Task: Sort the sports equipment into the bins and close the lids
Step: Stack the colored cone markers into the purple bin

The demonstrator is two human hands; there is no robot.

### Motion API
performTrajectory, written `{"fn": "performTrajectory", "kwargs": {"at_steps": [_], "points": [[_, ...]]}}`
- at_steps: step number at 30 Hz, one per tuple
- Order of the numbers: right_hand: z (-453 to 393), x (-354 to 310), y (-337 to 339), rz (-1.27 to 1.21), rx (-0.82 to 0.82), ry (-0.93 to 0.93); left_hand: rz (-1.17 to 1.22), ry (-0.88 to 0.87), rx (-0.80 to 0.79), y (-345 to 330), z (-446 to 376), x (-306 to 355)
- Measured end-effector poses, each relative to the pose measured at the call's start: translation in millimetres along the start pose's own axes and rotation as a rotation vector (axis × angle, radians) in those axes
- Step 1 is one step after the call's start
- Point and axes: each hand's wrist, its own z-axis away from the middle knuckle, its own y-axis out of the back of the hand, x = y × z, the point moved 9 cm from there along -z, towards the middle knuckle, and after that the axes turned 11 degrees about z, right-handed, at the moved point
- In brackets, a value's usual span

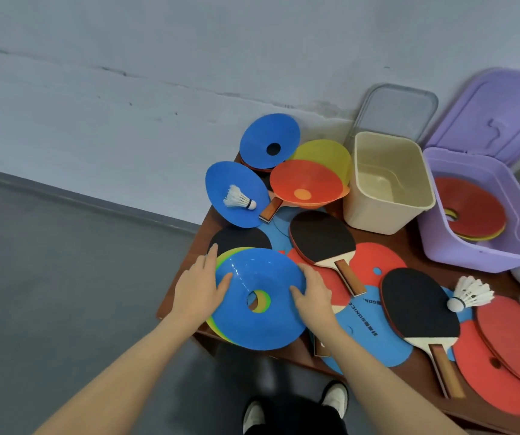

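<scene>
Head view, lower centre: your left hand and right hand clasp the blue cone stack by opposite rims, fingers loosely curled. The purple bin sits open at right, closer to your right hand, so carry rightward.

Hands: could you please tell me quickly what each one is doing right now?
Left hand: holds the left rim of the blue cone stack.
Right hand: holds the stack's right rim.
</scene>
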Motion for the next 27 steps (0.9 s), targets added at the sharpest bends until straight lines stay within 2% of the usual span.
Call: {"fn": "performTrajectory", "kwargs": {"at_steps": [3, 7, 10, 14, 18, 23, 27], "points": [[0.8, -4.5, -5.2, -0.006, 0.014, -0.021, -0.011, -0.057, 0.037, -0.8, 7.2, -1.8], [2.1, -6.0, -14.2, 0.054, -0.029, -0.032, -0.078, -0.012, -0.021, -6.5, 6.5, -8.8], [3.8, -9.1, -13.2, -0.079, -0.037, 0.032, -0.028, -0.043, -0.072, -7.2, -0.4, -2.0], [12.4, -9.8, 22.2, -0.28, 0.047, 0.066, 0.072, -0.145, 0.009, 0.2, -5.8, 31.4], [10.6, 2.3, 70.2, -0.15, 0.197, 0.104, 0.066, -0.276, 0.096, 0.7, -16.2, 79.3], [8.4, 21.8, 145.9, -0.201, 0.355, 0.188, 0.077, -0.419, 0.128, -5.3, -42.7, 153.8], [5.2, 57.0, 213.5, -0.235, 0.523, 0.169, 0.079, -0.515, 0.126, -21.3, -67.1, 228.2]]}}
